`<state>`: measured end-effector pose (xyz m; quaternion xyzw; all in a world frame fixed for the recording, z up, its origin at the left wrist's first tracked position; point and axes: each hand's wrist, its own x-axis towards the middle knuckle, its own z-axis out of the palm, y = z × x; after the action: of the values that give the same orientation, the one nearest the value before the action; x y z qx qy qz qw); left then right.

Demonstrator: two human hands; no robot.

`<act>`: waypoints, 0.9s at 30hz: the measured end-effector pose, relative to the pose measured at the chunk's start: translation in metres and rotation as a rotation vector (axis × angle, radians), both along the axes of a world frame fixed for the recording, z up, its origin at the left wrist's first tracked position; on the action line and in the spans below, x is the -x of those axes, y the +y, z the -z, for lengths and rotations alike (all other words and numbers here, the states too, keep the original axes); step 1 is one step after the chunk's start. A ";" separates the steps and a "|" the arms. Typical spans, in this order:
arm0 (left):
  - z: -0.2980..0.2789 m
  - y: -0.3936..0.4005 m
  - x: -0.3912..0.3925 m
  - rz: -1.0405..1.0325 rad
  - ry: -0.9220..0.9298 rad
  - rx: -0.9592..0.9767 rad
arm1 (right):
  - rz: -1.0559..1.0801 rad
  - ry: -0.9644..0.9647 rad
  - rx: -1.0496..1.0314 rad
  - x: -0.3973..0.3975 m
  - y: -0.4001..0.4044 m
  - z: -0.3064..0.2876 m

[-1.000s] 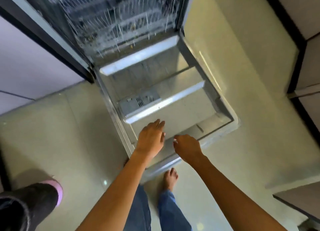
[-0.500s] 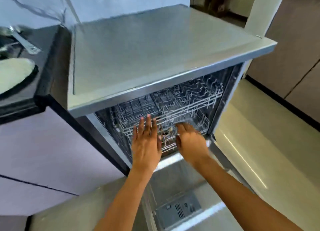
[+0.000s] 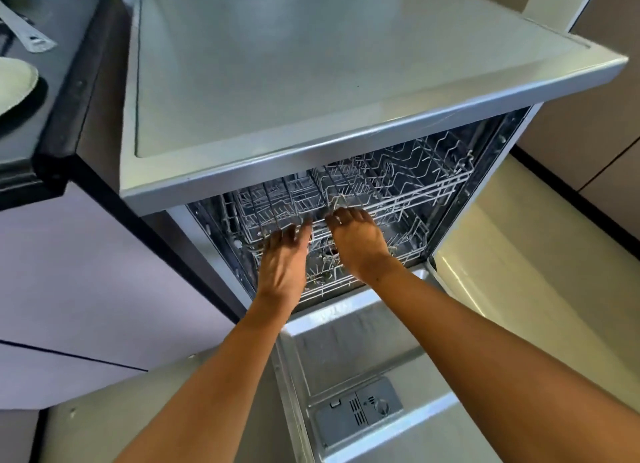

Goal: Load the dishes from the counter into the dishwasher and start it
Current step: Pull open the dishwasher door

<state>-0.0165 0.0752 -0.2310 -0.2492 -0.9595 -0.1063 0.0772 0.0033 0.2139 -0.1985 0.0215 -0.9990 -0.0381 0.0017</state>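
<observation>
The steel dishwasher (image 3: 346,64) stands with its door (image 3: 349,341) folded down flat toward me. Inside, the upper rack (image 3: 415,182) and lower rack (image 3: 410,242) are wire baskets holding no dishes that I can see. My left hand (image 3: 282,261) reaches in, blurred, fingers stretched out with their tips at the upper rack's front rail. My right hand (image 3: 356,240) is beside it, fingers curled over the same rail. A pale plate (image 3: 14,84) and a metal utensil handle (image 3: 31,36) lie on the dark counter (image 3: 69,81) at the far left.
The detergent dispenser (image 3: 360,410) sits in the door's inner face below my arms. Pale cabinet fronts (image 3: 86,272) fill the left side under the counter. Glossy floor (image 3: 519,254) runs along the right, bordered by brown cabinets (image 3: 588,133).
My view rose from the open door and floor to the dishwasher front. Both hands moved from over the door up into the opening, and the right hand's fingers curled onto the upper rack's rail.
</observation>
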 end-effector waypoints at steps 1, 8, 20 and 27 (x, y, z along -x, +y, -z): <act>-0.004 0.001 0.002 0.001 -0.016 0.016 | 0.003 0.009 0.001 0.001 -0.001 0.001; -0.016 0.001 -0.011 -0.086 -0.095 -0.093 | 0.041 0.023 0.110 -0.010 0.001 -0.001; -0.015 -0.011 -0.150 -0.030 -0.142 -0.194 | 0.031 0.040 0.485 -0.137 0.027 0.014; -0.023 -0.010 -0.227 0.040 -0.242 -0.230 | 0.039 0.070 0.533 -0.223 0.030 0.025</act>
<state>0.2105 0.0655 -0.2080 -0.2434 -0.9381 -0.2461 -0.0132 0.2262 0.2438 -0.2234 -0.0002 -0.9734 0.2254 0.0413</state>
